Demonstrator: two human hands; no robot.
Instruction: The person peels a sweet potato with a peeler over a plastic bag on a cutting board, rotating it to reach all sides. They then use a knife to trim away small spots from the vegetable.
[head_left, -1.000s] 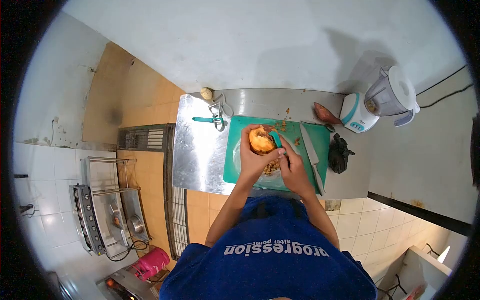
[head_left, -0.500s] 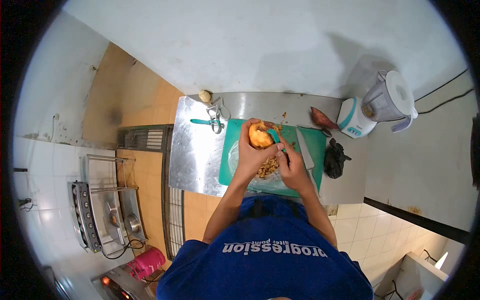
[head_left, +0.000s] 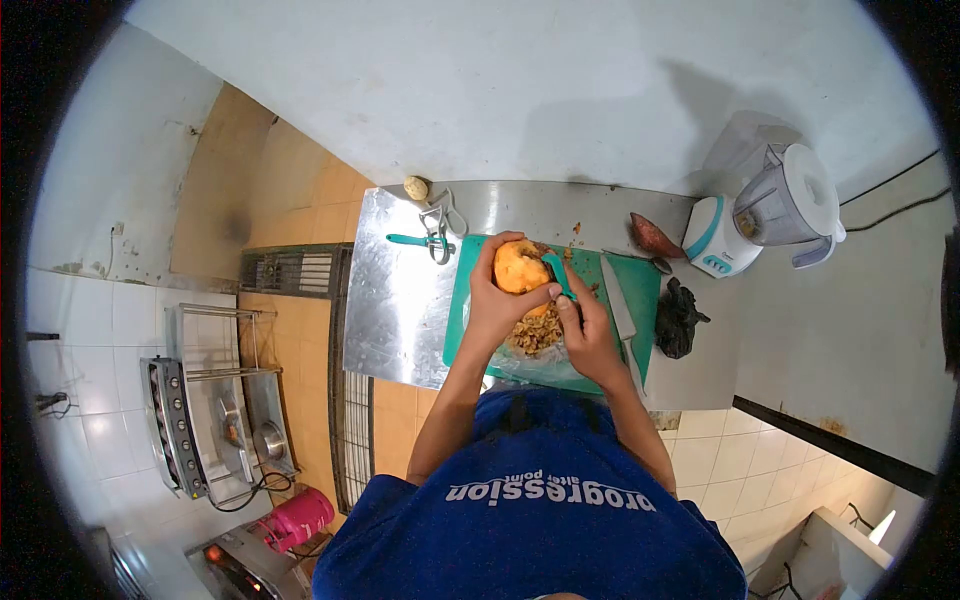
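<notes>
My left hand (head_left: 490,308) is wrapped around a partly peeled sweet potato (head_left: 519,268), its bright orange flesh facing up and some brown skin on the far right side. A teal peeler (head_left: 556,270) is gripped in my right hand (head_left: 590,338), its head against or very close to the right side of the sweet potato. Both hands are over a green cutting board (head_left: 457,322). Beneath them a heap of brown peelings (head_left: 537,336) lies on a clear plastic bag. A knife (head_left: 618,296) rests on the board, right of my right hand.
On the steel table (head_left: 385,330), a second teal-handled peeler (head_left: 407,240) and a small pale round item (head_left: 416,188) lie left. An unpeeled reddish sweet potato (head_left: 655,236), a black plastic bag (head_left: 678,318) and a blender (head_left: 716,238) stand right, near the wall.
The sweet potato has turned slightly in my left hand, showing a different patch of orange flesh. My right hand and the peeler have shifted only a little. The whole view has moved slightly.
</notes>
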